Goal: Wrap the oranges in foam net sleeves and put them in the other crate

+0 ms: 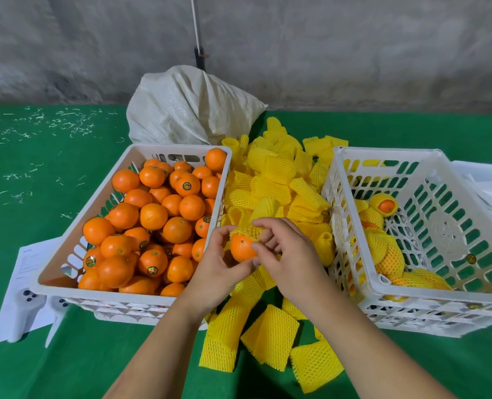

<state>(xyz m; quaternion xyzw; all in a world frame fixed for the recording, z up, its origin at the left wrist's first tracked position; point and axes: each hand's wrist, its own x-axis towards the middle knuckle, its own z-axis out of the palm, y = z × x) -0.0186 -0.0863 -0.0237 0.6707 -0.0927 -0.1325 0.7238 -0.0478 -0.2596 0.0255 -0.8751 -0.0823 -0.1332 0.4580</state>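
Between the two crates, my left hand [220, 262] and my right hand [288, 254] hold one orange [241, 247] together. A yellow foam net sleeve [263, 210] covers the far side of that orange, and my right fingers pinch its edge. The left white crate [118, 168] is heaped with several bare oranges [152, 217]. The right white crate [429, 226] holds several oranges wrapped in yellow sleeves [383, 249] along its left and near sides. A loose pile of yellow sleeves [276, 174] lies on the green table between the crates.
A white woven sack [190, 108] stands behind the crates against a grey wall. Paper sheets [26, 272] lie under the left crate's corner, and white sheets [489, 185] sit at the far right. More flat sleeves [270, 335] lie near the front edge.
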